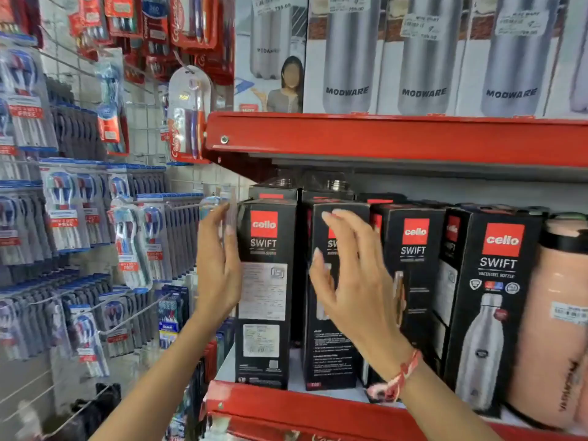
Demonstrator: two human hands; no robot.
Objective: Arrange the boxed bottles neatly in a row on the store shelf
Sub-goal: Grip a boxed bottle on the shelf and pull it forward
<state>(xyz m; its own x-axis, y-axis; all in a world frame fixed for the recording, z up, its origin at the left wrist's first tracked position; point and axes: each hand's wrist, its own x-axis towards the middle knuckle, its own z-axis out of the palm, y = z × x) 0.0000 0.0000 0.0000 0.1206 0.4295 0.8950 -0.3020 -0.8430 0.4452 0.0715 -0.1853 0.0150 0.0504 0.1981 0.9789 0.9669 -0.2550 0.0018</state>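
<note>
Several black Cello Swift bottle boxes stand upright on the red shelf (pixel 318 409). The leftmost box (pixel 265 294) is at the shelf's left end, with a gap between it and the second box (pixel 331 351). A third box (pixel 413 259) and a fourth box (pixel 490 300) stand further right. My left hand (pixel 216 265) is flat and open beside the leftmost box's left face; whether it touches is unclear. My right hand (pixel 353 281) hovers open in front of the second box, fingers spread, holding nothing. More boxes stand behind the front row.
A peach flask (pixel 553 319) stands unboxed at the right end. White Modware bottle boxes (pixel 423 58) fill the upper red shelf (pixel 381 138). Toothbrush packs (pixel 73 214) hang on wire hooks to the left, close to the shelf's end.
</note>
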